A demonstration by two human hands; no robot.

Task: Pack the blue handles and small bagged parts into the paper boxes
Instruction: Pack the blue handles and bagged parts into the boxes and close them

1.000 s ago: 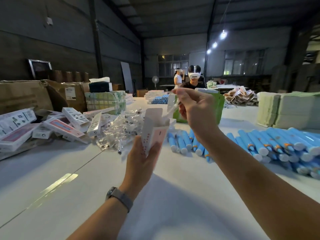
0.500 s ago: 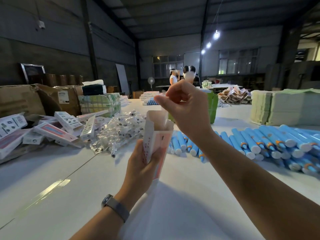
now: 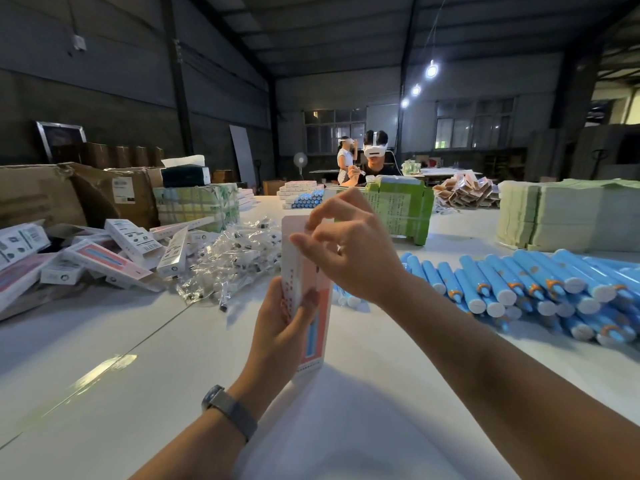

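My left hand (image 3: 277, 327) grips a tall pink-and-white paper box (image 3: 314, 323), held upright above the white table (image 3: 104, 358). My right hand (image 3: 353, 254) sits at the box's top end, its thumb and curled fingers pinching the top flap. What lies inside the box is hidden. Behind the box is a heap of small clear bagged parts (image 3: 235, 261). To the right, a big pile of blue handles (image 3: 540, 289) with white ends lies on the table.
Several paper boxes (image 3: 114, 258) lie jumbled at the left, in front of brown cartons (image 3: 41, 195). A green box (image 3: 398, 209) stands behind my hands, and stacks of pale green sheets (image 3: 568, 216) stand at the right. A person (image 3: 374, 157) works across the table.
My right hand has come down from above the open box onto its top end. The small bag it pinched before is no longer in sight. The box now stands more upright.
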